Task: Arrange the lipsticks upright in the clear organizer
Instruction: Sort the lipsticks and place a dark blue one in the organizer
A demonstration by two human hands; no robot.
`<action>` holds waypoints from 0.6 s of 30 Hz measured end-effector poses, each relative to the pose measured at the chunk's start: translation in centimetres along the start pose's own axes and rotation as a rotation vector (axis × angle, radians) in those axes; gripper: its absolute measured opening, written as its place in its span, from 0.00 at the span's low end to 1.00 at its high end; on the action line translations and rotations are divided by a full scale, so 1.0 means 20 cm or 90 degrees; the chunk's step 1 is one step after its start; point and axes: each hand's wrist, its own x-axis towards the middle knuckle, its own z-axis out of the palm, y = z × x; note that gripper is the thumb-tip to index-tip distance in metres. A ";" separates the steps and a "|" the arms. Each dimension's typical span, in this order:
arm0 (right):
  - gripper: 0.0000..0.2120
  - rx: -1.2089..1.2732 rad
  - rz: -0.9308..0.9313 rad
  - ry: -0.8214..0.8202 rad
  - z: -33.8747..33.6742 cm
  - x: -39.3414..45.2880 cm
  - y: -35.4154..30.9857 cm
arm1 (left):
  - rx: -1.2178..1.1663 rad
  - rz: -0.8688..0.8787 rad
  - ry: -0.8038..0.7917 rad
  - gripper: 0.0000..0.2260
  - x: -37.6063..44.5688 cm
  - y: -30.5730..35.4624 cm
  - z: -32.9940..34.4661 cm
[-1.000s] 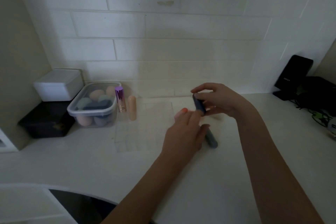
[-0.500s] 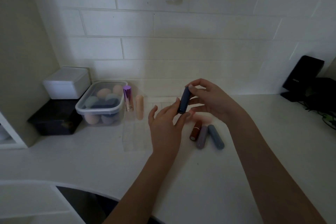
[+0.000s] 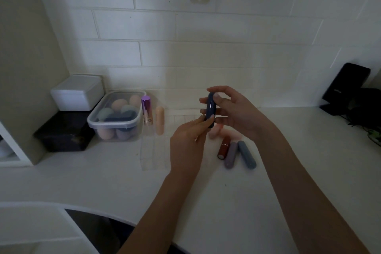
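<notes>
- The right hand (image 3: 233, 113), at frame centre, gripped a dark blue lipstick (image 3: 211, 109), thumb and fingers wrapped round its upper and middle body.
- The left hand (image 3: 188, 146), just below and left of it, pinched the tube's lower end between fingertips; both hands were closed on the same tube, which was held clear of the counter (image 3: 206, 202).
- Long axis of the held tube: near vertical in the frame, the top leaning slightly to the right. Both ends looked rounded; which end was the cap could not be told.
- The clear organizer (image 3: 153, 150) lay left of centre, its grid of cells faint against the white surface. Two tubes stood upright in cells along its far row: a purple-capped lipstick (image 3: 147, 112) and a peach lipstick (image 3: 159, 119), just beside each other.
- Three tubes lay flat on the counter, right of centre, side by side: a red lipstick (image 3: 224, 147), a mauve lipstick (image 3: 230, 155) and a grey-blue lipstick (image 3: 246, 154). Their long axes ran roughly from upper frame to lower, the grey-blue one angled toward lower right.
- Judgement on the step in hand: the tube was being squared up for insertion. To do it well, the vertical attitude should be kept, the tube carried left over a free cell beside the peach one, its base centred between the cell walls, then lowered straight.
- Risks judged: the cell walls are nearly invisible, so a base may catch on a divider; a light organizer may slide, so the free hand could steady it.
</notes>
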 end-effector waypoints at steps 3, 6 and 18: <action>0.10 0.083 0.002 -0.022 0.01 0.00 0.00 | -0.030 -0.081 0.024 0.14 0.01 0.01 -0.01; 0.11 0.110 -0.019 -0.010 0.02 0.01 -0.01 | 0.004 -0.045 0.044 0.11 0.01 0.00 -0.01; 0.06 0.077 -0.199 0.135 0.32 0.05 0.08 | 0.054 -0.113 0.256 0.07 0.01 0.03 -0.04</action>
